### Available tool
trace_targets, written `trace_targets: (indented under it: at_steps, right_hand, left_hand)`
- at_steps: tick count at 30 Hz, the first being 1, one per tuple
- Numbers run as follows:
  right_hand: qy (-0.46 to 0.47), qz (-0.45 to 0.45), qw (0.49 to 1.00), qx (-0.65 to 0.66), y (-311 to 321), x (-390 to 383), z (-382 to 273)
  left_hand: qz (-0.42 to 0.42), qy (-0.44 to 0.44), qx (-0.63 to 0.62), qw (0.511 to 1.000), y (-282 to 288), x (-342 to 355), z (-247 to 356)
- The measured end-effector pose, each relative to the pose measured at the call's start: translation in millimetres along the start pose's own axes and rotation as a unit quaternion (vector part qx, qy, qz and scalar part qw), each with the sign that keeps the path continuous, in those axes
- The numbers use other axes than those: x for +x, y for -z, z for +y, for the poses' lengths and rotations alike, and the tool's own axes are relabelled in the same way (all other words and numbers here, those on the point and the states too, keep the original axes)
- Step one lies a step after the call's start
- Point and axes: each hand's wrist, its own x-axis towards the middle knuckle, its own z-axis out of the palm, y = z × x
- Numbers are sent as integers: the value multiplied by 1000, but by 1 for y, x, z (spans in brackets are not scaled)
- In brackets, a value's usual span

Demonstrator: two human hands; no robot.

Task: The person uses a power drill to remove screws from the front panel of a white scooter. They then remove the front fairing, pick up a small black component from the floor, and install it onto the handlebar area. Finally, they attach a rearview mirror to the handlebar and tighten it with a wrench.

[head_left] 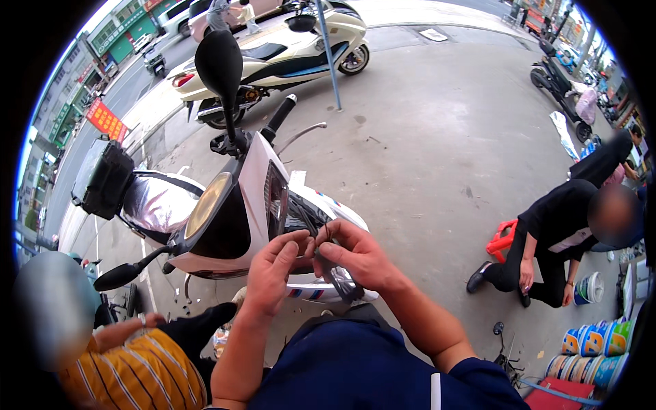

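– Grey pavement (437,157) beside a street, shopfronts way off on the left. Next up, bottom left, somebody in a striped yellow shirt (133,372), right near a white scooter (254,171) with a black top box (102,179).

– ok but what are the hands up to?

– Left hand (279,263) is half curled, thumb near the fingertips, just in front of the scooter's nose. Can't tell if it's gripping anything tbh. Right hand (352,254) is right beside it, thumb and fingers pinched on a thin dark strand (326,234), so that's between the two hands. Some greyish bundle (347,285) shows below, too blurry to name.

– And far right?

– Red stool (502,240), then a person in black (553,219) bent low, a white bucket (589,288) near their hand, stacked tubs (596,339) below.
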Motion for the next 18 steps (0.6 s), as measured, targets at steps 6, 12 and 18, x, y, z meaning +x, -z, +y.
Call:
trace_targets:
  at_steps: [6,12,18]
  right_hand:
    - [5,-31,999,20,6,17,1]
    - [-28,4,999,28,11,31,2]
    - [-10,-35,997,69,17,44,3]
  left_hand:
    - [68,-54,59,994,-11,20,9]
    - [93,-57,65,992,-17,35,16]
    - [38,-12,-48,998,4,60,22]
